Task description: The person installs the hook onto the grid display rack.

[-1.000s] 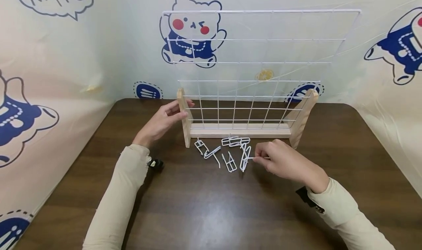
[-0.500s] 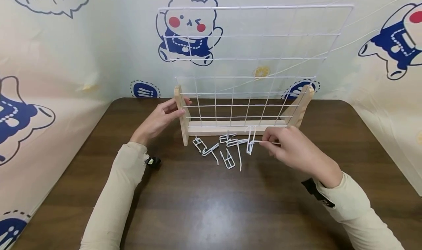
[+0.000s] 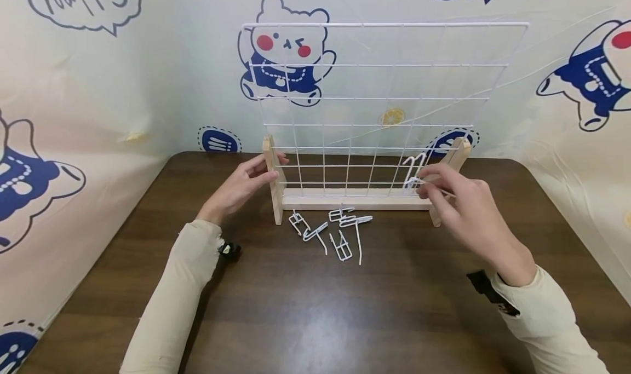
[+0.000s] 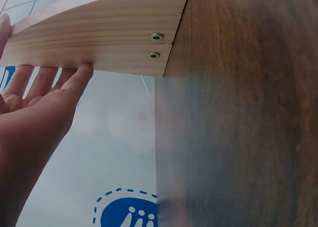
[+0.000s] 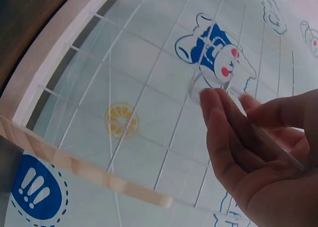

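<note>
A white wire grid rack (image 3: pixel 349 166) stands upright in a wooden base with two side posts. My left hand (image 3: pixel 240 187) holds the left wooden post (image 3: pixel 273 179), thumb on its front edge and fingers behind. In the left wrist view, the fingertips (image 4: pixel 84 70) touch the post's edge. My right hand (image 3: pixel 468 215) pinches a white wire hook (image 3: pixel 413 168) in front of the grid's lower right, near the right post (image 3: pixel 458 152). Whether the hook touches the grid I cannot tell. Several more white wire hooks (image 3: pixel 341 248) lie on the table before the base.
The rack's wooden crossbar (image 3: pixel 355 203) runs along the bottom between the posts. A brown wooden table (image 3: pixel 276 308) lies below. Close behind the rack hangs a pale patterned backdrop (image 3: pixel 197 78) with bear drawings.
My right hand has lifted one hook from the pile and carried it up and to the right, toward the grid's lower right. The left hand stays at the left post.
</note>
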Available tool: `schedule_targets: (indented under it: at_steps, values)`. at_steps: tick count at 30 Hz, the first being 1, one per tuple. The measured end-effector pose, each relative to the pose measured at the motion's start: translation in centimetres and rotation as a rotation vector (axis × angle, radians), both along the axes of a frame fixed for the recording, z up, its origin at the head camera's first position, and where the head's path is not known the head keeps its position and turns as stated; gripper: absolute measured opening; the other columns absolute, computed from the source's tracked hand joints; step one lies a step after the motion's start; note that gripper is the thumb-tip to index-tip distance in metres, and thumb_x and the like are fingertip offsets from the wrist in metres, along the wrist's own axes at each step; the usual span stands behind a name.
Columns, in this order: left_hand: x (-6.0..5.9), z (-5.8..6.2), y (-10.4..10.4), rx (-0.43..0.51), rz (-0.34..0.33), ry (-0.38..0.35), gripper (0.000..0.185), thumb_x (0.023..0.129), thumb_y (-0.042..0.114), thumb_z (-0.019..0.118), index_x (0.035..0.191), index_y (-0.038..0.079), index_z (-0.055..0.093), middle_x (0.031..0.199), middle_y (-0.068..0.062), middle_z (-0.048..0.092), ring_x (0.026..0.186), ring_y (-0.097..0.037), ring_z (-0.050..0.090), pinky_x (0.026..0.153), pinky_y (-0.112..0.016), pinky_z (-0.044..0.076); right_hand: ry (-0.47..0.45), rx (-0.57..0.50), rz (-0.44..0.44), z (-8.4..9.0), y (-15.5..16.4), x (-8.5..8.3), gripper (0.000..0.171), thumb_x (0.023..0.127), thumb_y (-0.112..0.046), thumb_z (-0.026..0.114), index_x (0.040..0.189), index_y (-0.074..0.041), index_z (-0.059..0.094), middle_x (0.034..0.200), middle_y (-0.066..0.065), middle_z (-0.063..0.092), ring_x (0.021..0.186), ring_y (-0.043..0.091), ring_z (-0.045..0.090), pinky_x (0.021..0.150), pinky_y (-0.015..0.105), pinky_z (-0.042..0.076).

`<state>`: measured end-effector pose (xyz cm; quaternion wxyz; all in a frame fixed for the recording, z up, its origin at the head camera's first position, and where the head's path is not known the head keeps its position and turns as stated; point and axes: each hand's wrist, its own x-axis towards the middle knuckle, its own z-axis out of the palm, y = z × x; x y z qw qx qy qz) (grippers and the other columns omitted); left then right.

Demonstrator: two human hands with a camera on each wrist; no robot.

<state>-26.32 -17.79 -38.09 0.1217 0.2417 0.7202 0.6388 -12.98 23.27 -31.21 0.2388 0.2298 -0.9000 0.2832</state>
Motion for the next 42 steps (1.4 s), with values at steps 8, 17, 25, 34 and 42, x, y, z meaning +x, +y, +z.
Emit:
schedule_targets:
  at_steps: [8,17,25,34,42]
  values:
    - [-0.5,-0.9,-0.4,-0.021,0.005,-0.004,0.048,0.101,0.013,0.058,0.146,0.005,0.044,0.148,-0.019,0.043,0.135,-0.034,0.041,0.115,-0.054,0.028,-0.020,-0.129,-0.016,1.1,1.1,0.7,0.022,0.098,-0.002,0.057,0.106,-0.011,0.076,0.094,0.002,0.074,0.087,-0.003,0.062,0.077,0.009,0.044]
    - [-1.6,-2.0,-0.7,-0.011,0.018,0.004,0.048,0.101,0.017,0.058,0.147,0.013,0.045,0.147,-0.011,0.045,0.135,-0.028,0.041,0.116,-0.055,0.027,-0.123,-0.288,0.169,2.6,1.9,1.0,0.034,0.099,0.005,0.054,0.130,-0.003,0.064,0.115,0.013,0.071,0.105,0.012,0.068,0.093,0.017,0.049]
    - [-1.5,-2.1,-0.6,-0.016,0.019,0.003,0.048,0.101,0.020,0.060,0.146,0.015,0.046,0.148,-0.013,0.045,0.135,-0.027,0.042,0.116,-0.055,0.027,0.192,-0.147,0.009,2.1,2.0,0.3,0.026,0.094,0.011,0.058,0.114,0.001,0.072,0.095,0.010,0.067,0.090,-0.005,0.060,0.082,0.006,0.045]
    - [-1.3,-2.1,-0.7,0.001,0.016,-0.012,0.049,0.101,0.018,0.059,0.148,0.012,0.044,0.149,-0.013,0.044,0.138,-0.030,0.039,0.116,-0.055,0.027,0.240,-0.143,-0.028,3.5,2.0,-0.9,0.024,0.099,0.008,0.051,0.116,0.007,0.068,0.111,0.020,0.060,0.099,-0.006,0.055,0.085,0.006,0.043]
    - [-1.3,-2.3,-0.8,-0.001,0.023,0.017,0.045,0.100,0.022,0.061,0.143,0.013,0.050,0.146,-0.012,0.047,0.134,-0.031,0.043,0.114,-0.055,0.031,0.376,-0.222,-0.149,5.7,1.5,-2.8,0.026,0.103,-0.003,0.049,0.116,0.005,0.069,0.111,0.018,0.065,0.093,-0.008,0.057,0.085,0.008,0.045]
